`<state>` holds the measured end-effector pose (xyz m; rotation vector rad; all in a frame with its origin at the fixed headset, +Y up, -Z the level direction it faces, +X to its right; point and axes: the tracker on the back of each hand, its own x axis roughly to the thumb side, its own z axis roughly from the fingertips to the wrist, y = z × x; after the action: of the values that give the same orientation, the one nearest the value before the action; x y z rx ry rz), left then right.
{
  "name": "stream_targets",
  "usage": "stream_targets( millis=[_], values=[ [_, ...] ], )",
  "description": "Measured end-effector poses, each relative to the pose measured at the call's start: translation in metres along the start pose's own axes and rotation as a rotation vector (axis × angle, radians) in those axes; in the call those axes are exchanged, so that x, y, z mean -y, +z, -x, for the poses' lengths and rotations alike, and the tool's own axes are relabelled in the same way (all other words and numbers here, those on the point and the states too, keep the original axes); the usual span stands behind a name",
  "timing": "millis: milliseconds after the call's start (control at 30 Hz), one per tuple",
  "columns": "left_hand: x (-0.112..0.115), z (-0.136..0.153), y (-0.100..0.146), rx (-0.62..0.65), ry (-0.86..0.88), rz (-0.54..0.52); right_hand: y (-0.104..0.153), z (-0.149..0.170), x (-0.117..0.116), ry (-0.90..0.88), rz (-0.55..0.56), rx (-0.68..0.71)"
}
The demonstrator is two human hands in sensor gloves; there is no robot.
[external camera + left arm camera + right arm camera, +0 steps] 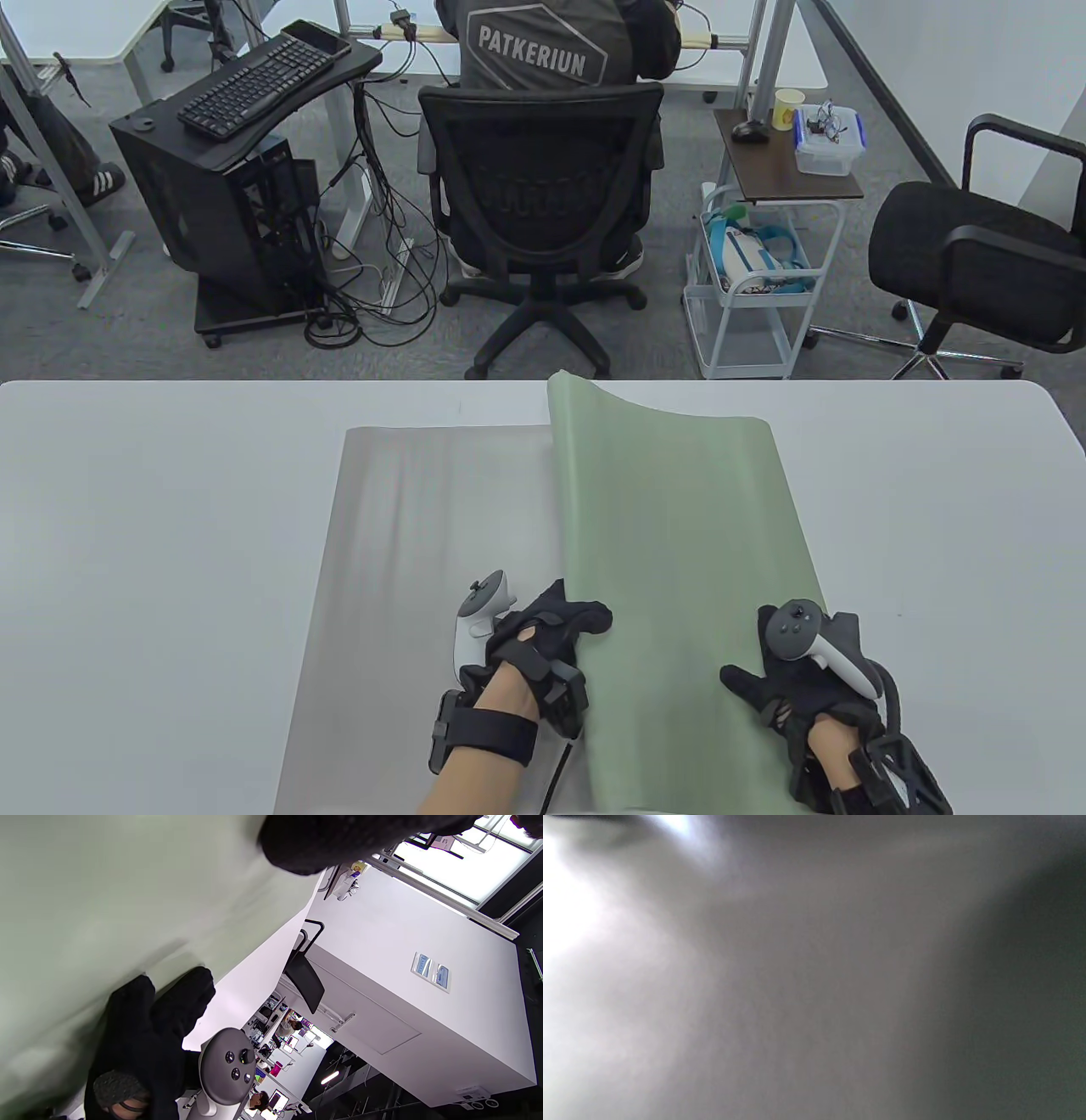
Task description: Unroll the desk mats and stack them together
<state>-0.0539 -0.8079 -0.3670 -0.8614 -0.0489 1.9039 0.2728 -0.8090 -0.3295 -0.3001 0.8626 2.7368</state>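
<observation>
Nearest the camera, the left hand (543,632) grips the left edge of the green mat (679,543), its fingers curled at that edge, while the right hand (793,679) lies flat on the mat's near right part with fingers spread. Green mat covers the right half of the grey mat (424,577), which lies flat on the white surface (153,526); the green one's far left corner curls up off it. Only blur fills the right wrist view.

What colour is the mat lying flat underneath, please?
Grey mat, clearest in the table view.
</observation>
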Motion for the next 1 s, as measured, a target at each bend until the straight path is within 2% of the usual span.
stream_targets(
  millis=[200, 533, 667, 800, 900, 1000],
  values=[
    [-0.008, -0.002, 0.004, -0.011, 0.008, -0.028, 0.0, 0.001, 0.001, -0.022, -0.007, 0.01],
    [-0.011, -0.011, 0.018, 0.046, 0.031, -0.001, 0.0, 0.001, 0.001, -0.04, -0.028, 0.019],
    [-0.012, -0.012, 0.026, 0.028, -0.021, -0.086, 0.0, 0.0, 0.0, -0.04, -0.025, 0.015],
    [-0.004, -0.002, 0.02, -0.008, 0.087, -0.014, 0.0, 0.0, 0.0, -0.035, -0.027, 0.012],
    [-0.004, 0.0, 0.021, -0.054, 0.047, -0.014, 0.0, 0.0, -0.001, -0.007, -0.024, 0.005],
    [-0.019, -0.006, 0.028, -0.055, -0.013, -0.027, 0.0, 0.001, -0.001, -0.026, -0.021, 0.012]
  ],
)
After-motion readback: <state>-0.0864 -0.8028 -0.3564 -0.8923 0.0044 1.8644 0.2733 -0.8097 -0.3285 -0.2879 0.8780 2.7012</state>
